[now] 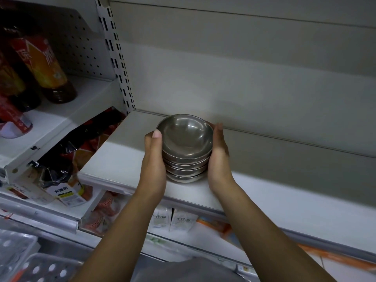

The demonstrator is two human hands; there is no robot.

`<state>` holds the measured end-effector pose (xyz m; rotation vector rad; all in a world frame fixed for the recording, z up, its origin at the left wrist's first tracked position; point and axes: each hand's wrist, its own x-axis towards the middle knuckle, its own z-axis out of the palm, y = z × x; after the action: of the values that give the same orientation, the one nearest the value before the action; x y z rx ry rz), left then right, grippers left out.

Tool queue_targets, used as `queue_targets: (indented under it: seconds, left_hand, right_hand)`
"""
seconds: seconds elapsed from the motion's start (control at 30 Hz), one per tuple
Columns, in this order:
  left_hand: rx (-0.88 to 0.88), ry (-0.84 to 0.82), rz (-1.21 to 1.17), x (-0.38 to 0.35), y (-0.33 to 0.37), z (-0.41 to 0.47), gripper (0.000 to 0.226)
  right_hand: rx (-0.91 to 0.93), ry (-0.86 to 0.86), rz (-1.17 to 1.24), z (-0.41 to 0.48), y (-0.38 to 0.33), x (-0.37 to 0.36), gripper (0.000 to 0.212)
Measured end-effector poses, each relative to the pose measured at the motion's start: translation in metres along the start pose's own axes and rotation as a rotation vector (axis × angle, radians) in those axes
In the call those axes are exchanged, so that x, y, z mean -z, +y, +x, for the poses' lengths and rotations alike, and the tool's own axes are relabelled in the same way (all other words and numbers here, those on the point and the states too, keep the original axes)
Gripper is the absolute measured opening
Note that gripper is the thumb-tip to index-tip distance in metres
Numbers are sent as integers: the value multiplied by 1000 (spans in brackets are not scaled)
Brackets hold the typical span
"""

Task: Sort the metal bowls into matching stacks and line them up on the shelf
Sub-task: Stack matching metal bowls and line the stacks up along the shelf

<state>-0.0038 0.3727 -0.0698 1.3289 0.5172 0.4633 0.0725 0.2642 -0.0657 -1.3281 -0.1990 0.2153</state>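
The stack of metal bowls (186, 151), about four nested steel dishes, appears to rest on the white shelf (114, 159). It is clamped between the left hand (153, 159) and right hand (218, 157), palms cupped on opposite sides. The bowls are probably stiff, light and slick, so they could slide apart; a hold low on both flanks seems safest. Left of the grip, drink bottles (42, 64) carry red-orange labels with Chinese characters. The print on the sachets (175, 220) below is too blurred to read.

A white shelf (122, 155) runs from centre toward 4 o'clock, backed by pale grey wall panels (244, 78) in dim light. At 11 o'clock a slotted upright (116, 53) divides it from a pegboard bay (81, 47) with drink bottles (44, 64) at 9 o'clock; packaged goods (61, 180) lie at 7 o'clock.
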Motion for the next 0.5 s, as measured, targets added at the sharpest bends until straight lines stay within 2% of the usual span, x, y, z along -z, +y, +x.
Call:
queue_targets:
  seconds: [0.1, 0.27, 0.43, 0.5]
  left_hand:
    - [9, 39, -41, -4, -2, 1, 69]
    - [0, 82, -113, -12, -1, -3, 66]
    - [22, 170, -177, -27, 2, -3, 56]
    - [17, 168, -172, -38, 5, -5, 60]
  right_hand:
    - [-18, 41, 4, 1, 3, -2, 67]
    - [-15, 38, 17, 2, 4, -1, 62]
    - [-46, 74, 73, -1, -4, -1, 78]
    - [-26, 99, 87, -1, -11, 7, 73]
